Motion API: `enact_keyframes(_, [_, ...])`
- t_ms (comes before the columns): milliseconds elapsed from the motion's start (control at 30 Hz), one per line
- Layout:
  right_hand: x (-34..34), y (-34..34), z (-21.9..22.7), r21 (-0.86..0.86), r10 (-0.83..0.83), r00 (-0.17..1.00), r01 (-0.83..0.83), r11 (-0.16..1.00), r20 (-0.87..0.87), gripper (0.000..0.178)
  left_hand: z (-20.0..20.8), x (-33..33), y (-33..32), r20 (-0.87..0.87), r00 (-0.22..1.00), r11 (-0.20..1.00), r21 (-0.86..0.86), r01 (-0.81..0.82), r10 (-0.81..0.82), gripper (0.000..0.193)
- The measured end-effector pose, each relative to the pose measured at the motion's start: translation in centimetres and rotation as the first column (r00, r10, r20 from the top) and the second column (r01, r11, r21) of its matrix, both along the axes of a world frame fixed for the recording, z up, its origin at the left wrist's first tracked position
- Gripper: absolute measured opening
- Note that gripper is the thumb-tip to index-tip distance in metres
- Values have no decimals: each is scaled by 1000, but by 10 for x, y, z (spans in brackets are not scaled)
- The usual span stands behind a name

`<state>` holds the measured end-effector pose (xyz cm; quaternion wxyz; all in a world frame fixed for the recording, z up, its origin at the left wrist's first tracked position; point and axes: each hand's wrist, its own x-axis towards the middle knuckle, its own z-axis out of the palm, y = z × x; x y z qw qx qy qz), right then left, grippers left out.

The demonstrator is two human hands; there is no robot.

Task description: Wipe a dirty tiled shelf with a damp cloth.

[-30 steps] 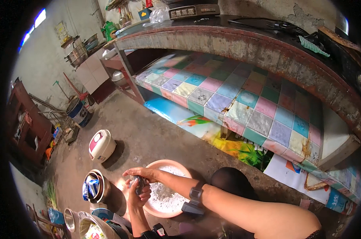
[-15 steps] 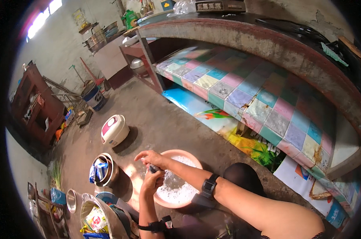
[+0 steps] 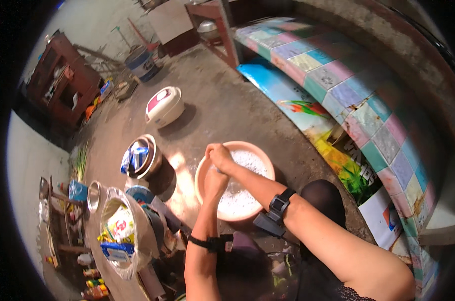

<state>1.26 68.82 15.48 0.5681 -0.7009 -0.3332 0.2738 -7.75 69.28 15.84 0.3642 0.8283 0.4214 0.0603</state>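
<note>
A round peach basin (image 3: 271, 173) of water covered with white suds stands on the floor in front of me. At its left side, over the rim, my two hands are pressed together. My right hand (image 3: 218, 154) reaches across with its fingers curled, on top of my left. Below it, my left hand (image 3: 215, 175) is closed and partly covered by the right. A small greyish bit shows between them, too hidden to name. Dark straps with small devices sit on both of my forearms.
Left of the basin are stacked metal bowls (image 3: 155, 163) with blue packets and a lined bin (image 3: 143, 220) of wrappers. A white rice cooker (image 3: 175, 108) stands farther off. To the right runs a low tiled shelf (image 3: 355, 108). My dark-clad knee (image 3: 324, 198) is beside the basin.
My view has tilted downward. My right hand, stretched out before, has curled down over my left. The dark grey thing seen in my left hand is now mostly covered.
</note>
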Motion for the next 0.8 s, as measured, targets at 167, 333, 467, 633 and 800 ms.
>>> enact_keyframes(167, [5,1,-11,-45,-15,999,16,999,34,17,22,3,-20,-167,986,996,83,-11,25,38])
enact_keyframes(333, [0,-8,1,-172,28,998,-19,985,50,18,20,0,-22,-177,981,991,127,-53,75,32])
enact_keyframes(467, [0,-13,4,-198,5,999,5,980,52,17,19,3,-27,-192,979,992,116,-44,65,32])
enact_keyframes(633, [-7,-8,11,-25,136,949,-149,989,-286,16,-7,-15,-7,103,989,994,-59,-97,102,40])
enact_keyframes(800, [38,-8,10,134,9,915,49,990,-403,45,48,-5,2,376,914,729,-667,154,151,67])
